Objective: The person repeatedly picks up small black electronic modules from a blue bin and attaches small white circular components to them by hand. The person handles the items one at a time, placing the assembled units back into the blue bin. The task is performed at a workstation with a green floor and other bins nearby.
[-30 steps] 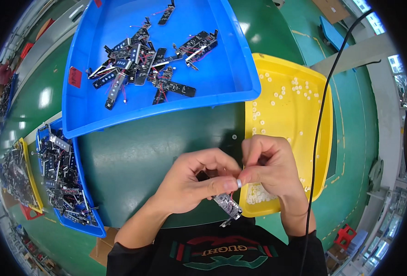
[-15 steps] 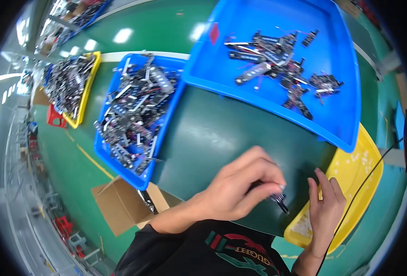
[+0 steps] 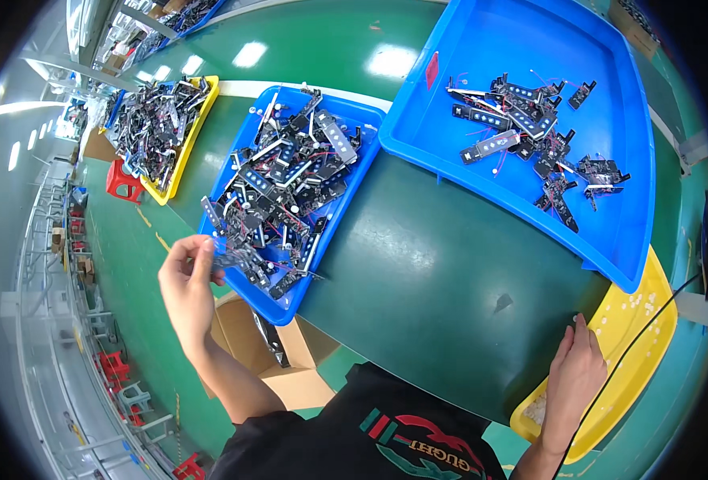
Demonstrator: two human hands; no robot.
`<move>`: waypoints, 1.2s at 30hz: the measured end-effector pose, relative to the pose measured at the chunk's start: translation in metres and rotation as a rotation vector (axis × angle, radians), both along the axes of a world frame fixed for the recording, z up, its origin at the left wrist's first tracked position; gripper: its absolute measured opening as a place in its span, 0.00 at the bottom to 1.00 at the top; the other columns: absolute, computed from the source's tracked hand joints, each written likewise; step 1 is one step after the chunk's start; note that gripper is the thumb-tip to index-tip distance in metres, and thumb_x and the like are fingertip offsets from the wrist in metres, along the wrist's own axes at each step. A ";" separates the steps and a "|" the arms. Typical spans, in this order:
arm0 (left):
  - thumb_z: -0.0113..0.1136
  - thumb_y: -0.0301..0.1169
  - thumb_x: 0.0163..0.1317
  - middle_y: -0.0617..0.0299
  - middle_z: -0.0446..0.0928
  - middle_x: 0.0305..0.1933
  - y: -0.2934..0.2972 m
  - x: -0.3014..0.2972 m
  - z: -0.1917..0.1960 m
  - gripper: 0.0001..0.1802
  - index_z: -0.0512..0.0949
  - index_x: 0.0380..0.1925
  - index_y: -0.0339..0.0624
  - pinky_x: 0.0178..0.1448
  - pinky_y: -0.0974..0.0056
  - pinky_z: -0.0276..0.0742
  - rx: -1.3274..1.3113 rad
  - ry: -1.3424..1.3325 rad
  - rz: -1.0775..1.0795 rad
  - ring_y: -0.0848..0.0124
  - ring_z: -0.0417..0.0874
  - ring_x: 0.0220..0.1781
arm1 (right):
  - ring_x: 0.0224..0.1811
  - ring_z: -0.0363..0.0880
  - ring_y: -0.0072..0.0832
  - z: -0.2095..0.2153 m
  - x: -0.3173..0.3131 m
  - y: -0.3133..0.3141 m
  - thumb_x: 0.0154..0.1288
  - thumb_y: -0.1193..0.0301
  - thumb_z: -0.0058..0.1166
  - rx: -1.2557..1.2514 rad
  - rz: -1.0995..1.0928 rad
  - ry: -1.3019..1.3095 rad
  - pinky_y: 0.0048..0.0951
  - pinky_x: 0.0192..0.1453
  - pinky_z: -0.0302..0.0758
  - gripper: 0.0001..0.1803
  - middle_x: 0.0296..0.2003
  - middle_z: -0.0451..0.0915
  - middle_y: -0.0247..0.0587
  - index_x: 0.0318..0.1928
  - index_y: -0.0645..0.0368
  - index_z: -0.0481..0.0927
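1. pinching a small black part (image 3: 230, 258) in left hand (image 3: 188, 276), at the blue bin's (image 3: 368, 152) near corner.
2. resting right hand (image 3: 576, 376) open on the dark green table (image 3: 442, 296), beside the yellow tray (image 3: 638, 352).
3. spreading below: green floor (image 3: 130, 264), cardboard box (image 3: 246, 340).

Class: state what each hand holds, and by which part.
Left hand pinches one end of a small dark part over the blue tray. Right hand holds nothing.

factory assembly line | parts trays (image 3: 482, 192) | green workbench (image 3: 450, 288) | shelving (image 3: 58, 264)
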State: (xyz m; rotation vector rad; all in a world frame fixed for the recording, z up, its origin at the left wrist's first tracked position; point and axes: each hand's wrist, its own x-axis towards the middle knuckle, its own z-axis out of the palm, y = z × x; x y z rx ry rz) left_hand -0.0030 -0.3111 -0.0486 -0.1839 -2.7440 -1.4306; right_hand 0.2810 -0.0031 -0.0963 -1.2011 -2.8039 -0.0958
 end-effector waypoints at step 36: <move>0.66 0.27 0.43 0.55 0.79 0.26 0.303 0.002 -0.021 0.19 0.78 0.38 0.37 0.35 0.63 0.74 -0.566 0.256 -0.881 0.65 0.81 0.28 | 0.12 0.50 0.17 0.027 0.049 0.041 0.60 0.68 0.39 -2.295 0.033 1.766 0.18 0.14 0.48 0.07 0.15 0.56 0.27 0.30 0.57 0.68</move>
